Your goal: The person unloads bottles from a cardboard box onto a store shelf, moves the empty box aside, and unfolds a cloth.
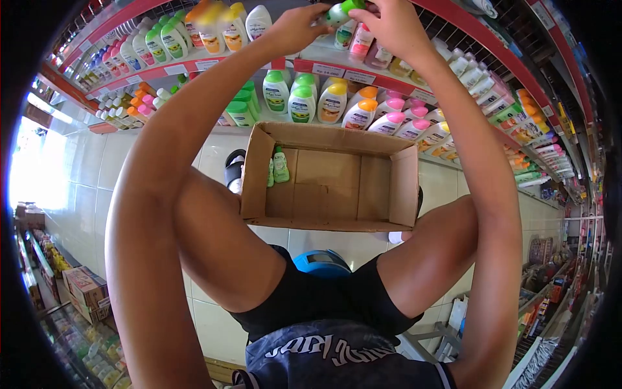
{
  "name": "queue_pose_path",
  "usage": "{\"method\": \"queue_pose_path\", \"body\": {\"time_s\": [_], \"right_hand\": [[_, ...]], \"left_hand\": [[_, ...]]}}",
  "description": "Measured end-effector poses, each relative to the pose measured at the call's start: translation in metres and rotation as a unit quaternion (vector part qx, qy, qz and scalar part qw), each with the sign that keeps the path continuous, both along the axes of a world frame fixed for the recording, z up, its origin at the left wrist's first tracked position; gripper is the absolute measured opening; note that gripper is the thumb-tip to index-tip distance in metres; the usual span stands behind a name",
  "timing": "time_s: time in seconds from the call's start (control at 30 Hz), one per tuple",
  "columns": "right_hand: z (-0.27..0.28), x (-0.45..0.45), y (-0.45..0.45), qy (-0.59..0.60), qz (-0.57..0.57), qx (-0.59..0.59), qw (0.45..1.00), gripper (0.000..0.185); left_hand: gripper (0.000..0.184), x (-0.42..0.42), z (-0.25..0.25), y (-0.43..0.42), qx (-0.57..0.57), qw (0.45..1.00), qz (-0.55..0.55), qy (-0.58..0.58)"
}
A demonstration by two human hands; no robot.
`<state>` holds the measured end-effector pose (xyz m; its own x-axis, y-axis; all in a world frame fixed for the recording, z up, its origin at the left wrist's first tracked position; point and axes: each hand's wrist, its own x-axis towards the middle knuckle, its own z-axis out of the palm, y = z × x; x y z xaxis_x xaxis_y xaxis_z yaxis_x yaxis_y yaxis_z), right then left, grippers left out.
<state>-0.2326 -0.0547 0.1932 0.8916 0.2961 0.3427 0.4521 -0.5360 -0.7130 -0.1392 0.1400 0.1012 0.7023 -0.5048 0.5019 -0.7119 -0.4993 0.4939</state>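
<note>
With your left hand (295,30) pinching the green-capped bottle's (336,15) body and your right hand (396,29) its cap end, steady it clear of the pink bottle (361,42).

From the person's head, 1 wide-angle view faces forward and steeply down, close above the dark shirt (324,363) and bare thighs (223,249), past the cardboard box (324,185) between the knees, reaching the stocked shelves (302,66) farther off.
</note>
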Motion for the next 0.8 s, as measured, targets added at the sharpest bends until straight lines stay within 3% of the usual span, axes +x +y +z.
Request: {"method": "queue_pose_path", "body": {"time_s": [0.07, 0.13, 0.2, 0.27, 0.33, 0.53, 0.63, 0.8], "right_hand": [[-0.022, 0.026, -0.011, -0.218, -0.039, -0.138, 0.965, 0.029], [-0.025, 0.029, -0.010, -0.188, -0.062, -0.128, 0.972, 0.027], [-0.034, 0.041, -0.014, -0.238, -0.059, -0.150, 0.958, 0.026], [-0.042, 0.050, -0.017, -0.233, -0.058, -0.153, 0.958, 0.025], [-0.048, 0.058, -0.020, -0.234, -0.076, -0.174, 0.953, 0.023], [-0.052, 0.070, -0.018, -0.205, -0.104, -0.187, 0.955, 0.021], [-0.044, 0.063, -0.012, -0.116, -0.146, -0.243, 0.952, 0.023], [-0.044, 0.074, -0.015, -0.104, -0.143, -0.250, 0.952, 0.021]], "left_hand": [[0.046, 0.022, -0.017, -0.003, 0.022, 1.000, 0.011, 0.004], [0.058, 0.041, -0.037, -0.007, 0.001, 0.996, -0.047, 0.070], [0.059, 0.035, -0.038, -0.016, -0.018, 0.995, -0.054, 0.082], [0.060, 0.030, -0.036, -0.023, -0.038, 0.993, -0.056, 0.101], [0.048, 0.031, -0.032, -0.027, -0.034, 0.995, -0.021, 0.093], [0.047, 0.030, -0.036, -0.035, -0.026, 0.993, 0.061, 0.100], [0.046, 0.039, -0.048, -0.037, -0.022, 0.994, 0.048, 0.098], [0.044, 0.046, -0.055, -0.042, -0.002, 0.996, 0.052, 0.073]]}}
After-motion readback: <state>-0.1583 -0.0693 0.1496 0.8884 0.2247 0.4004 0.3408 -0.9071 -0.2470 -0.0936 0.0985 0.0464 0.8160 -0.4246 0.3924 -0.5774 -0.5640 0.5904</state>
